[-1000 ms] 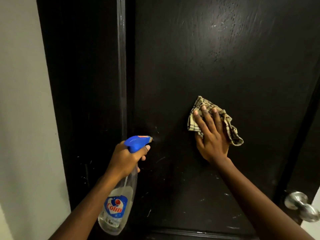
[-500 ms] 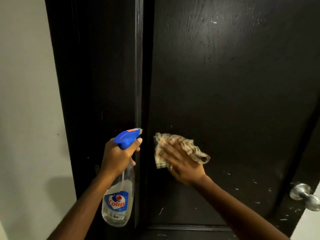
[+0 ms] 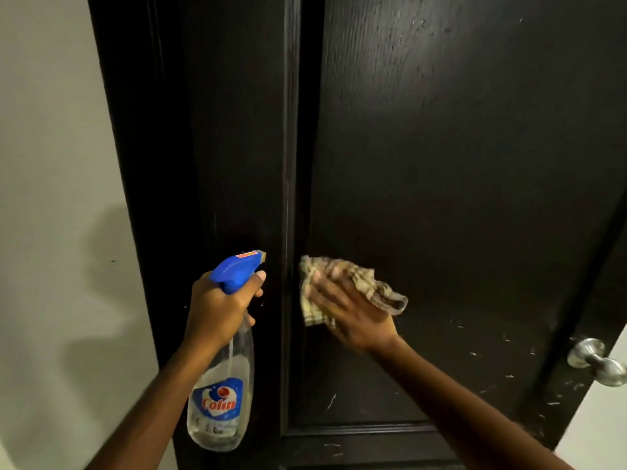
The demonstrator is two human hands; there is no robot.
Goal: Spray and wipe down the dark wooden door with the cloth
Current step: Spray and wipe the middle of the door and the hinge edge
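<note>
Presses cloth (image 3: 380, 283) against door (image 3: 441, 164) panel's left edge with flat, open-fingered right hand (image 3: 353, 313); grips spray bottle (image 3: 220, 401) in curled left hand (image 3: 217, 310).

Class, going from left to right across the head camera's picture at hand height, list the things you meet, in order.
Pale wall → spray bottle → door moulding → checked cloth → metal door knob.

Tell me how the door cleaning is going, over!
Left hand grips clear plastic spray bottle with blue trigger head. Right hand presses checked beige cloth flat on dark wooden door. Nothing blocking; round silver doorknob far right.
</note>
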